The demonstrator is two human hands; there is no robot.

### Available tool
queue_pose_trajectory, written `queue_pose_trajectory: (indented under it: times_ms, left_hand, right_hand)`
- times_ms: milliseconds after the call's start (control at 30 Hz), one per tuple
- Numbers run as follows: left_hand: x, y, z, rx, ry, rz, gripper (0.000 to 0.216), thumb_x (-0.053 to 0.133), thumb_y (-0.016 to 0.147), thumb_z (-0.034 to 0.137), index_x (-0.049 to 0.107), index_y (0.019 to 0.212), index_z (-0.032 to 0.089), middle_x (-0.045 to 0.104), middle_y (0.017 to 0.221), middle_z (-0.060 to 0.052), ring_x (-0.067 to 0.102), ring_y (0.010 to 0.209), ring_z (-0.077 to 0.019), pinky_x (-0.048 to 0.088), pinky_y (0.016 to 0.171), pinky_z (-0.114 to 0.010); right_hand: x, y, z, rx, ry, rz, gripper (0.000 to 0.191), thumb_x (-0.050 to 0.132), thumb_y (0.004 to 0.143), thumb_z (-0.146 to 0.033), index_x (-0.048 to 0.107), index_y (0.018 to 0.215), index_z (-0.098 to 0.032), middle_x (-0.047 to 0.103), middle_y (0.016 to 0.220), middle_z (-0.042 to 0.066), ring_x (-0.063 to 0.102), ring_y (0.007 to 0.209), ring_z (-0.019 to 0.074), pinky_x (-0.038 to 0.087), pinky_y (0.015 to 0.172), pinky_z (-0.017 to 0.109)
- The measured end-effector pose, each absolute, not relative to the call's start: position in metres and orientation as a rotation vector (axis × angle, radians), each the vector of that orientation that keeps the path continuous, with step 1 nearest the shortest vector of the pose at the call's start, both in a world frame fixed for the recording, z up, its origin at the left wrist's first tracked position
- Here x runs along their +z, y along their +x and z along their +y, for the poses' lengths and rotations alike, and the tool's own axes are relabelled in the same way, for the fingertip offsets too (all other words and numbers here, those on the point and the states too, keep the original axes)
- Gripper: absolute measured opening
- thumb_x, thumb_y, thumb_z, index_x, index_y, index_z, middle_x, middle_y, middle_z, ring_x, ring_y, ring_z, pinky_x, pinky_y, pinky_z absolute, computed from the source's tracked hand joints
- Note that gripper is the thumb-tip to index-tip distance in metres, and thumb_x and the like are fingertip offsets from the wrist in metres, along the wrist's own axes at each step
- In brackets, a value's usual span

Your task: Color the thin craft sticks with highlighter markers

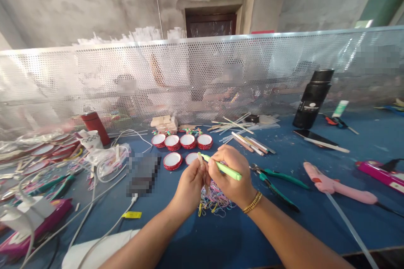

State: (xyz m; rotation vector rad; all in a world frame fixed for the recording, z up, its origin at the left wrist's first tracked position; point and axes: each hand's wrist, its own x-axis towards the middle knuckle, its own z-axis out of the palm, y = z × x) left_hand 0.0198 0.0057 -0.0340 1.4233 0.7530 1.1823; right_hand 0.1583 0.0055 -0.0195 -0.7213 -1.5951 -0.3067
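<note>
My left hand (191, 181) pinches a small flat wooden stick (200, 159) upright between thumb and fingers. A light green marker pen (227, 170) is held in my right hand (235, 168), its tip at the upper part of the stick; I cannot tell whether it touches. Beneath both hands lies a tangle of pink, blue and yellow strings (219, 202), partly hidden. Just beyond them stand small red drums with white tops (172, 159) in two rows, the nearer row partly covered by my hands.
Green-handled cutting pliers (277, 180) and a pink glue gun (336, 187) lie to the right. A black bottle (312, 98) stands behind them. Loose sticks (252, 143) lie at the back. On the left are a phone (143, 174), cables and a red bottle (96, 127). A perforated metal screen (176, 71) crosses behind.
</note>
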Motion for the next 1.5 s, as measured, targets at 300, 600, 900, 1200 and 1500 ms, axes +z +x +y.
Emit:
queue_pose_trajectory:
  times_ms: [300,600,900,1200,1500]
  left_hand:
    - [-0.0351,0.0208,0.0061,1.191,1.429,0.764,0.045,0.064,0.087,0.06,0.051,0.073,0.019,0.05,0.061,0.004,0.044,0.052,-0.0086,0.037,0.049,-0.02]
    - [-0.0356,0.0202,0.0054,1.179,1.443,0.758,0.045,0.061,0.088,0.062,0.051,0.076,0.02,0.047,0.06,0.006,0.041,0.05,-0.0081,0.036,0.046,-0.02]
    - [-0.0346,0.0208,0.0053,1.182,1.459,0.783,0.044,0.062,0.088,0.06,0.051,0.075,0.019,0.048,0.061,0.005,0.042,0.051,-0.0081,0.035,0.047,-0.019]
    - [-0.0355,0.0214,0.0057,1.166,1.459,0.775,0.042,0.06,0.089,0.06,0.051,0.078,0.02,0.047,0.06,0.006,0.041,0.049,-0.0086,0.04,0.045,-0.021]
    - [-0.0362,0.0194,0.0059,1.165,1.479,0.789,0.042,0.06,0.09,0.057,0.051,0.075,0.02,0.047,0.061,0.005,0.042,0.052,-0.0088,0.038,0.048,-0.02]
  right_hand:
    - [-0.0195,0.1561,0.0051,-0.309,-0.695,-1.611,0.014,0.058,0.089,-0.016,0.054,0.079,-0.024,0.06,0.067,0.0,0.059,0.068,0.0179,0.052,0.069,0.033]
    - [-0.0204,0.158,0.0064,-0.315,-0.699,-1.601,0.013,0.059,0.089,-0.016,0.054,0.079,-0.023,0.062,0.068,0.001,0.06,0.069,0.0185,0.051,0.069,0.033]
    - [-0.0205,0.1572,0.006,-0.307,-0.694,-1.613,0.014,0.059,0.089,-0.016,0.054,0.079,-0.023,0.061,0.067,0.001,0.059,0.068,0.0182,0.051,0.07,0.034]
    - [-0.0208,0.1576,0.0062,-0.297,-0.694,-1.617,0.013,0.059,0.089,-0.016,0.054,0.08,-0.023,0.061,0.067,0.001,0.059,0.068,0.0182,0.051,0.07,0.034]
    - [-0.0196,0.1574,0.0059,-0.304,-0.689,-1.619,0.014,0.059,0.089,-0.015,0.053,0.079,-0.023,0.06,0.066,0.0,0.058,0.067,0.0179,0.051,0.07,0.035]
